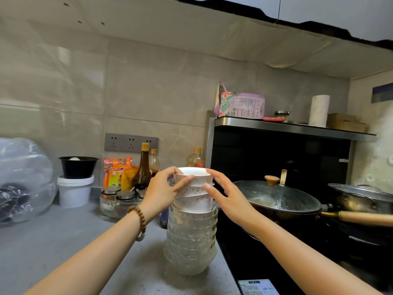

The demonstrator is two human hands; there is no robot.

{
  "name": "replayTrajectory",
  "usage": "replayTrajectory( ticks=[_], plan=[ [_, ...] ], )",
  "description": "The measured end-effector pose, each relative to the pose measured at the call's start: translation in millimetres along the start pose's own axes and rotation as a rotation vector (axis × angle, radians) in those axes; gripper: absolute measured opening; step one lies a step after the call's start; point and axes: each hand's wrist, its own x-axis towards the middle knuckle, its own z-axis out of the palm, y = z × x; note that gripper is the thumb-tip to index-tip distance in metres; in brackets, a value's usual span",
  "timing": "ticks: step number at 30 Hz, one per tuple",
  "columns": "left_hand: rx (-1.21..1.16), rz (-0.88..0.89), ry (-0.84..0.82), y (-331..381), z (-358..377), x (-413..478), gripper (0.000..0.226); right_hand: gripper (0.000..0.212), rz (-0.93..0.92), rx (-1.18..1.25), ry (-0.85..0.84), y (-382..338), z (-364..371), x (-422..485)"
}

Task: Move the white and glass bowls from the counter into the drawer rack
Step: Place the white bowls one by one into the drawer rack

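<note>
Hands on the bowl stack

Your left hand (168, 188) grips the white bowls (194, 190) stacked on the glass bowls (191, 241), on the worktop (63, 241) just left of the wok (276, 199); your right hand (225, 194), fingers spread, braces the far side, likely to steady the lift.

A: What's sitting on that grey counter (63, 241)?
B: Bowl stack (191, 237) near the right edge, white bucket (74, 193) and a plastic bag (23, 179) far left, sauce bottles (143, 167) and a jar tray (119, 204) at the back.
</note>
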Motion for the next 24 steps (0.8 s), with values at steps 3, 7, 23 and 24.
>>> replayTrajectory(
  ticks=[3, 7, 23, 24],
  plan=[
    [-0.021, 0.072, 0.051, 7.9, 1.0, 1.6, 0.044, 0.044, -0.053, 0.012, 0.026, -7.6, -7.7, -2.5],
    [-0.117, 0.185, 0.109, 29.0, 7.8, 0.6, 0.038, 0.049, -0.137, -0.062, 0.075, -25.2, -31.5, -10.3],
    [-0.550, 0.053, -0.444, 90.3, 179.9, -78.0, 0.045, 0.018, 0.047, -0.102, -0.014, 8.1, -179.2, -171.9],
    [-0.534, 0.017, -0.457, 87.4, 194.4, -85.4, 0.060, 0.018, 0.099, -0.054, -0.028, 17.3, -181.5, -186.5]
  ],
)
